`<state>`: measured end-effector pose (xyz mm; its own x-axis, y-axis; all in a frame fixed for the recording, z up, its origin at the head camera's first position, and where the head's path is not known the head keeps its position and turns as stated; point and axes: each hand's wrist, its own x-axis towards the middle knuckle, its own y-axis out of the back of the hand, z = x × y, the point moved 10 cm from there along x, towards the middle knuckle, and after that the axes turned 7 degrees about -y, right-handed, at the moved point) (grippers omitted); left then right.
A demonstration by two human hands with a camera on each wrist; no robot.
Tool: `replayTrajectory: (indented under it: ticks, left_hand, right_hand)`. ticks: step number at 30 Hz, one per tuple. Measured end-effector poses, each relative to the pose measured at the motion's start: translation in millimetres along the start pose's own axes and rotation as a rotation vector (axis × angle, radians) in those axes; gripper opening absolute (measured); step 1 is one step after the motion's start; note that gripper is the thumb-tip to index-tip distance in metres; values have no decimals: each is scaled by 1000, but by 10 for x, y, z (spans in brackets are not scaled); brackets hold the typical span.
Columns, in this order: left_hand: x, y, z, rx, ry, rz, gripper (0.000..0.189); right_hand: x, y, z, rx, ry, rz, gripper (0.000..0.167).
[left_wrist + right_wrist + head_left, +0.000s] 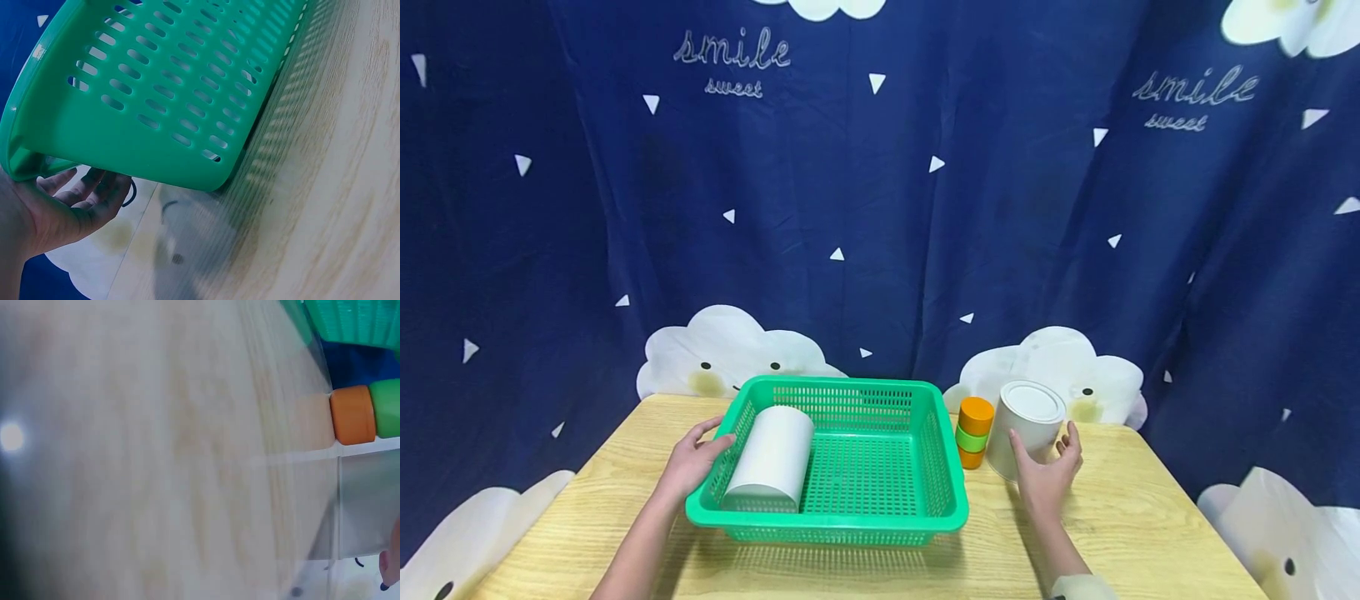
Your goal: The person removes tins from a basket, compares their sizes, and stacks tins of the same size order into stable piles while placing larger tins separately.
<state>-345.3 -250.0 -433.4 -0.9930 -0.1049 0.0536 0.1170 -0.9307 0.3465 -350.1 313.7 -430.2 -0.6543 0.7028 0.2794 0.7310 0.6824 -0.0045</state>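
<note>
Taking hold of the white can (1036,421) seems to be the step in hand. In the head view, the can is found at four o'clock on the tabletop (1120,500), with an orange-and-green stack (974,433) toward its nine o'clock. It is bracketed by the right grip (1048,479), thumb and fingers spread apart; closing them round it is probably called for next. The green basket (827,523), at six o'clock, is clasped at its nine o'clock rim by the left grip (696,458); inside, a white cylinder (771,458) is laid. "smile" and "sweet" can be read twice on the curtain (880,208); no label is seen on the can. In the left wrist view, curled fingers are shown at eight o'clock. In the right wrist view, only a fingertip is caught, at four o'clock; contact cannot be told.
</note>
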Motion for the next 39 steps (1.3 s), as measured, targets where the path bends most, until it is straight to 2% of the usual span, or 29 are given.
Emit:
replayTrajectory:
  ticks: [6, 14, 25, 32, 39]
  left_hand:
    - [-6, 2, 12, 7, 1, 1, 61]
    - [-7, 1, 2, 18, -1, -1, 62]
    - [-11, 3, 9, 20, -6, -3, 62]
    - [-7, -5, 9, 8, -7, -10, 62]
    - [-6, -5, 3, -2, -3, -4, 60]
  right_hand:
    - [-53, 112, -93, 28, -13, 38, 77]
    - [-163, 170, -295, 64, 34, 37, 63]
    - [-340, 3, -684, 3, 99, -129, 56]
    - [-468, -125, -904, -17, 86, -237, 55]
    - [-575, -218, -1053, -53, 76, -304, 56]
